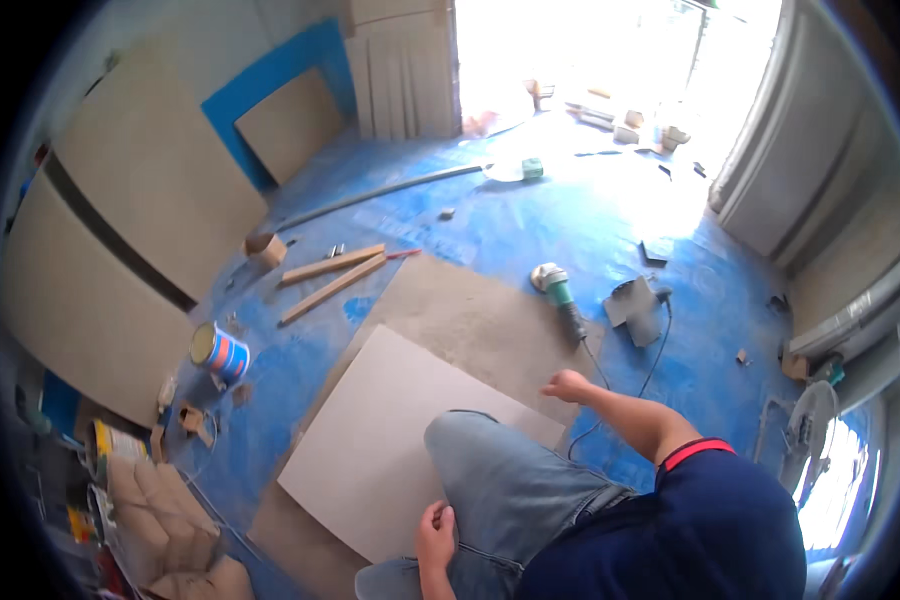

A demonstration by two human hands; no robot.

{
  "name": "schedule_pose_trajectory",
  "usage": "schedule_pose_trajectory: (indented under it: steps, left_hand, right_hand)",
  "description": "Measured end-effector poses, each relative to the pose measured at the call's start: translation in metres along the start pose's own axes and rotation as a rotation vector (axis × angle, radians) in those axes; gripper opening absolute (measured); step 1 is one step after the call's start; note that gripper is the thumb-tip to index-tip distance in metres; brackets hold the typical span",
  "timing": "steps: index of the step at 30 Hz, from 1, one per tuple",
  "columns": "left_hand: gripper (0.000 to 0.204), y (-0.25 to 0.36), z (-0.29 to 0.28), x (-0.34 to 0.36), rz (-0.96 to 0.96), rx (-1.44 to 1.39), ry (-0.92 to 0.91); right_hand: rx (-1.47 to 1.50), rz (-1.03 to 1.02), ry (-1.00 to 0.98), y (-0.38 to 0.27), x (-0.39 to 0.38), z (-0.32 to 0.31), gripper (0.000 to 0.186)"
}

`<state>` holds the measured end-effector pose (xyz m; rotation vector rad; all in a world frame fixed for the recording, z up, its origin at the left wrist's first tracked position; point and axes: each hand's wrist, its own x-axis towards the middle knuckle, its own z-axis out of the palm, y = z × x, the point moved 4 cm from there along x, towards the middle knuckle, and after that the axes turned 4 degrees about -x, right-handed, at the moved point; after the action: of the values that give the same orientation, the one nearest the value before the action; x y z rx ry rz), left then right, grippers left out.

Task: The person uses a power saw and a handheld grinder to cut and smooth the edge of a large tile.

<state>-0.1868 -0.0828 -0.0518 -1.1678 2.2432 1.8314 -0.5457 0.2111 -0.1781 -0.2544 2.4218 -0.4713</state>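
Observation:
A large pale square tile (385, 440) lies tilted in view on a bigger grey-brown sheet (470, 300). My knee, in blue jeans, is over the tile. My left hand (435, 540) rests beside my thigh above the tile, its fingers curled in and no object visible in them. Over the tile's right corner hovers my right hand (568, 386), fingers folded together, with nothing visible in it. Beyond that hand, a green angle grinder (560, 300) lies on the sheet's far right edge, its cable running back toward me.
Blue film (390, 215) covers the floor. A grey dust-covered tool (635, 310) sits right of the grinder. Two wood battens (332, 288) and a paint tin (220, 353) lie left. Large panels (160, 150) lean at the left wall; a fan (812, 430) stands right.

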Motion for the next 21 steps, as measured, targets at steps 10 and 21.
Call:
schedule_pose_trajectory:
  steps: [10, 21]
  left_hand:
    - [0.031, 0.324, 0.003, -0.169, 0.655, -0.904, -1.008]
    - [0.026, 0.339, 0.062, -0.134, 0.531, -1.165, -0.948]
  right_hand:
    - [0.232, 0.790, 0.434, 0.301, -0.133, -0.075, 0.051]
    - [0.360, 0.630, 0.844, 0.359, -0.002, -0.211, 0.038]
